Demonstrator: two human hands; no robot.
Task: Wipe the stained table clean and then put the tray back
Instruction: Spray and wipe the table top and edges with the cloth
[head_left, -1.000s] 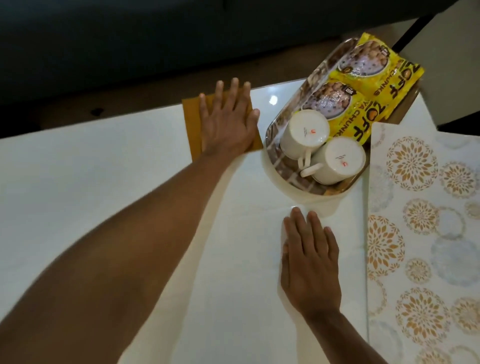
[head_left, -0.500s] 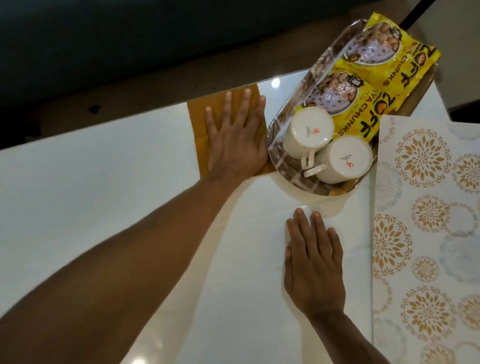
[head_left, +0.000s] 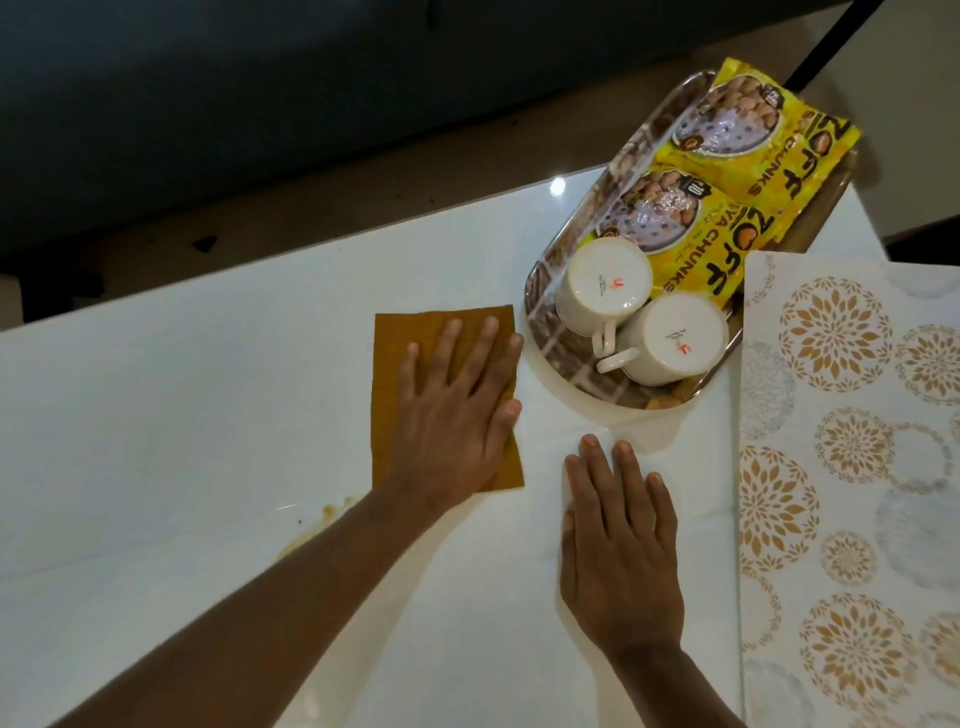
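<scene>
My left hand (head_left: 457, 415) presses the mustard-brown square cloth (head_left: 395, 364) flat on the glossy white surface (head_left: 182, 389), fingers straight and spread. A brownish stain (head_left: 317, 519) shows beside my forearm. Just right of the cloth sits the oval steel tray (head_left: 540, 306), holding two upturned white mugs (head_left: 605, 283) and yellow snack packets (head_left: 727, 171). My right hand (head_left: 618, 545) lies flat, fingers straight, near the tray's close end.

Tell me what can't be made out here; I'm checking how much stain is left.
Head view only:
- Brown stain: the left forearm covers part of it.
- Table under the cloth: hidden by the cloth and left hand.
- Tray floor: mostly covered by cups and yellow packets.
</scene>
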